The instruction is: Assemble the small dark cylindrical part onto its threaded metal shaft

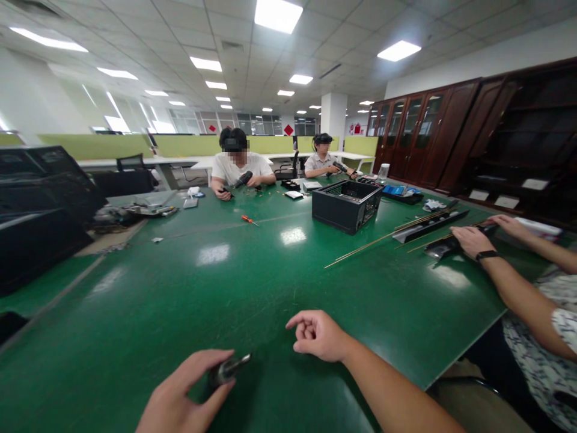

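Observation:
Low in the view, my left hand [187,391] is wrapped round a dark cylindrical tool [222,374] with a metal tip pointing right; the rest of the tool is hidden by the hand. My right hand [318,337] is a short way to its right over the green table [252,288]. Its fingers are curled and the index finger reaches a little to the left. No object shows in it, and it does not touch the tool.
A black computer case [338,207] and an orange screwdriver [249,220] lie farther back. Two people hold power drills across the table. At the right, a person's hands [473,240] rest on a dark strip beside thin rods [360,248]. Dark equipment [40,210] stands left.

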A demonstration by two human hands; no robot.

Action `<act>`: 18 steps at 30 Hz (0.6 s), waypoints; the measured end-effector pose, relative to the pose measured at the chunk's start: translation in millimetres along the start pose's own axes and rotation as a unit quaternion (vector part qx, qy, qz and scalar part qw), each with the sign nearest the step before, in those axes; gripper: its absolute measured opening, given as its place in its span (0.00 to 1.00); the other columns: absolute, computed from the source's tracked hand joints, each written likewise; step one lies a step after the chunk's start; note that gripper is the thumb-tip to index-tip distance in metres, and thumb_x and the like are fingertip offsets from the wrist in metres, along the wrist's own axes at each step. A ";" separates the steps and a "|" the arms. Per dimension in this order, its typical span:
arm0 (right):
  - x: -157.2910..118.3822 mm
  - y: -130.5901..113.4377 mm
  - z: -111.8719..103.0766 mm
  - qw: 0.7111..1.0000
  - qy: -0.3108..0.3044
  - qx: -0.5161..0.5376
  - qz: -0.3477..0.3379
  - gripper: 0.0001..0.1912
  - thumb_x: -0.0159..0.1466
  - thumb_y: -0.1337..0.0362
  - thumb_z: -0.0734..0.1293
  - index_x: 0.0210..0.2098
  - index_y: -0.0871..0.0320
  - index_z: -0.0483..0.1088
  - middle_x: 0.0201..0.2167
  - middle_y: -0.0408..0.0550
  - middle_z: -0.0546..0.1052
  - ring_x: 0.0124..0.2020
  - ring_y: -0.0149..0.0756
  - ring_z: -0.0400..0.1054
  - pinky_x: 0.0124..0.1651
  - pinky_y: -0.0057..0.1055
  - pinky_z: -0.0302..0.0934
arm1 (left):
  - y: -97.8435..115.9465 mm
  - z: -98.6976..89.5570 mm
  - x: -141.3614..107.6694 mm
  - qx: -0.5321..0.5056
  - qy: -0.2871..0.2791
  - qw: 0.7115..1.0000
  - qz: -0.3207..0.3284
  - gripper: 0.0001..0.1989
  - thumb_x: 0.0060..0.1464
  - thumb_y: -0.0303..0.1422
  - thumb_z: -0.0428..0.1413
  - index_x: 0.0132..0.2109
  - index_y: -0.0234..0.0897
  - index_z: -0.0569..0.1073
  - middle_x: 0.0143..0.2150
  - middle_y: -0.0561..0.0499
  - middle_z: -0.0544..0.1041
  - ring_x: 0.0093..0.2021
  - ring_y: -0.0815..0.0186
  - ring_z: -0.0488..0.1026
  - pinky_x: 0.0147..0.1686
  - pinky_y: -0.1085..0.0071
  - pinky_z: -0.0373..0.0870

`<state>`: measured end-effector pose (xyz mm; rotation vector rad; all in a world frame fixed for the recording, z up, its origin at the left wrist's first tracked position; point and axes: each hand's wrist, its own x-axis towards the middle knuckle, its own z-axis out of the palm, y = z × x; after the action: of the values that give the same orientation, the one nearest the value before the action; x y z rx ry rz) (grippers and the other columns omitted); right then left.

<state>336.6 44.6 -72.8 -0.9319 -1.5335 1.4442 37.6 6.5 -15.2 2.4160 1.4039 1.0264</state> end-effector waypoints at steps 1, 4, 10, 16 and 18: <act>0.1 1.0 0.4 1.000 0.003 -0.008 -0.009 0.23 0.52 0.72 0.72 0.47 0.62 0.73 0.26 0.37 0.70 0.20 0.20 0.54 0.24 0.20 0.48 | 7.8 8.8 12.7 -0.016 -0.029 0.999 0.011 0.14 0.52 0.44 0.63 0.46 0.48 0.79 0.42 0.53 0.81 0.40 0.60 0.80 0.41 0.71 0.78; 1.3 4.4 1.1 0.998 0.001 -0.042 -0.036 0.28 0.50 0.74 0.71 0.52 0.60 0.70 0.30 0.38 0.72 0.19 0.20 0.53 0.23 0.20 0.49 | 26.8 35.9 43.7 -0.068 -0.080 0.994 0.024 0.12 0.55 0.37 0.61 0.48 0.46 0.78 0.42 0.52 0.80 0.41 0.62 0.78 0.42 0.71 0.76; 17.9 9.0 0.9 0.996 0.019 -0.065 -0.056 0.33 0.50 0.71 0.73 0.56 0.58 0.66 0.35 0.40 0.71 0.19 0.19 0.52 0.23 0.21 0.47 | 19.2 72.9 56.4 -0.105 -0.049 0.993 -0.006 0.15 0.51 0.31 0.60 0.47 0.42 0.77 0.42 0.51 0.81 0.41 0.62 0.78 0.42 0.69 0.75; 26.9 9.3 4.3 0.987 0.034 -0.141 -0.074 0.25 0.52 0.72 0.70 0.50 0.57 0.67 0.34 0.40 0.70 0.20 0.20 0.56 0.23 0.20 0.49 | 11.3 77.4 46.7 -0.099 -0.021 0.994 -0.028 0.10 0.52 0.35 0.61 0.42 0.40 0.77 0.38 0.50 0.81 0.38 0.61 0.78 0.39 0.68 0.75; 24.2 8.0 5.1 0.983 0.033 -0.160 -0.082 0.24 0.53 0.71 0.71 0.48 0.57 0.67 0.35 0.40 0.71 0.21 0.21 0.57 0.23 0.21 0.51 | 11.6 76.3 44.3 -0.102 -0.025 0.994 -0.022 0.09 0.53 0.35 0.61 0.43 0.40 0.77 0.38 0.50 0.81 0.38 0.61 0.78 0.39 0.68 0.75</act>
<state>322.2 65.3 -79.1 -1.0019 -1.7802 1.0592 108.3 50.9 -45.9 2.2390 1.2634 1.0372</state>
